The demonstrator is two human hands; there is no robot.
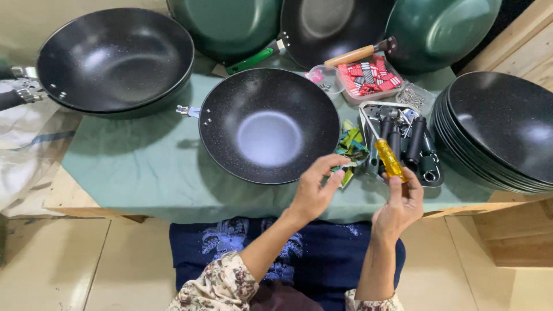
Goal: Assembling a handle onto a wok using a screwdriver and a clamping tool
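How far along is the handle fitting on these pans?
Done: two pans at the back carry handles, green handle and wooden handle. In hand: right hand holds a yellow screwdriver; the centre wok has only a bare bracket. Left: stacked pans, handles in the tray.

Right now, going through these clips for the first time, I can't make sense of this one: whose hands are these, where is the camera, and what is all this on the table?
There is no machine here. The one picture comes from a camera on a person's head, looking down at their own two bare hands over a table covered with a green cloth.

The right hand holds a yellow-handled screwdriver upright. The left hand is raised with fingers pinched; whether it grips something small I cannot tell.

In front of them sits a black speckled wok without a handle. More woks surround it: a pair at the left, a stack at the right, green ones behind. Beside the hands are a tray of black handles and a box of red parts.
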